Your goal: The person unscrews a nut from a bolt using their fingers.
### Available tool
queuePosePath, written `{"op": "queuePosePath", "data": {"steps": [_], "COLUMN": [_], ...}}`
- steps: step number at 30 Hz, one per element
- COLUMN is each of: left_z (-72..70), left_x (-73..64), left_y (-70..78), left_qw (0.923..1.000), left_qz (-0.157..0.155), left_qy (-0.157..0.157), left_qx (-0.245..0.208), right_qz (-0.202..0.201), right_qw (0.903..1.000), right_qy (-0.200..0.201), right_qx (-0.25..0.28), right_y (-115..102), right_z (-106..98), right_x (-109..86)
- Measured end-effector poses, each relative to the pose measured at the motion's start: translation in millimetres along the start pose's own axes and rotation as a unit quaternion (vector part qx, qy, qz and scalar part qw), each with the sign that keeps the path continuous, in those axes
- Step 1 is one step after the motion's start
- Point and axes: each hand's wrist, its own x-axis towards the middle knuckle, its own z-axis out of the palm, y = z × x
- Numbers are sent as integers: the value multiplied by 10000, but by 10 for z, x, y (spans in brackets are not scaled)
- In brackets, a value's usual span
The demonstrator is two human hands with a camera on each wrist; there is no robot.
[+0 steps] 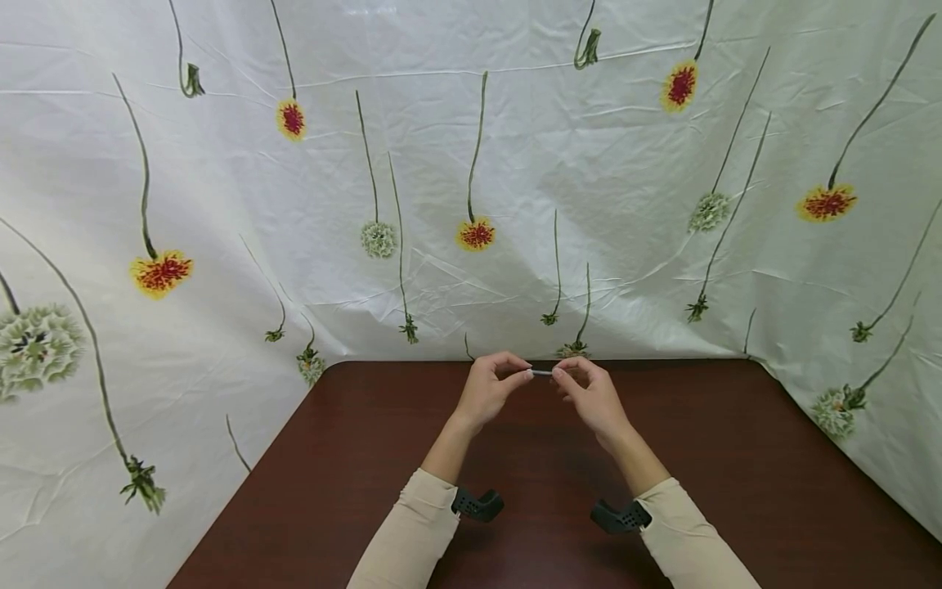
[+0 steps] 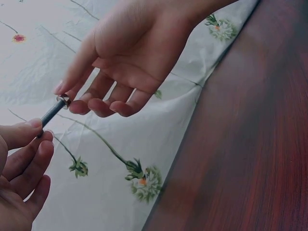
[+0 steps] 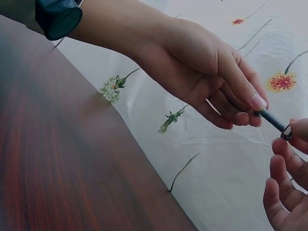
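Note:
A thin grey threaded bolt spans the gap between both hands, close to level, above the far part of the table. My left hand pinches its plain end between thumb and fingertips. At the other end, my right hand holds a wider shiny metal piece between thumb and index finger; I cannot tell whether it is a nut or the bolt's head. Dark shaft shows between the two grips in the right wrist view. The right hand's other fingers hang loosely bent below.
A dark reddish-brown wooden table lies under the arms. Behind it and along its sides hangs a white cloth printed with flowers. Each wrist wears a black strap at the edge of a beige sleeve.

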Motion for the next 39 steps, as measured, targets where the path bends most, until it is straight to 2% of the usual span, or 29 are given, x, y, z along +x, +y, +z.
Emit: {"op": "queuePosePath", "data": {"steps": [9, 14, 20, 29, 34, 39], "left_z": [-7, -6, -5, -3, 2, 2], "left_x": [-6, -12, -7, 0, 4, 1], "left_y": [-3, -4, 5, 6, -1, 2], "left_qw": [10000, 9999, 9999, 10000, 9999, 10000], "left_qz": [42, 16, -7, -15, 24, 27], "left_qy": [-17, -14, -18, -14, -15, -13], "left_qx": [-41, -150, -134, -95, -107, -57], "right_qz": [-219, -75, -3, -366, -143, 49], "right_qw": [9996, 9997, 10000, 9993, 9999, 9999], "right_qy": [-184, -213, -19, -66, -94, 128], "right_qx": [58, 99, -93, -29, 1, -76], "right_y": [10, 0, 23, 11, 13, 0], "right_z": [-3, 7, 24, 20, 26, 36], "right_x": [-11, -24, -4, -2, 0, -7]}}
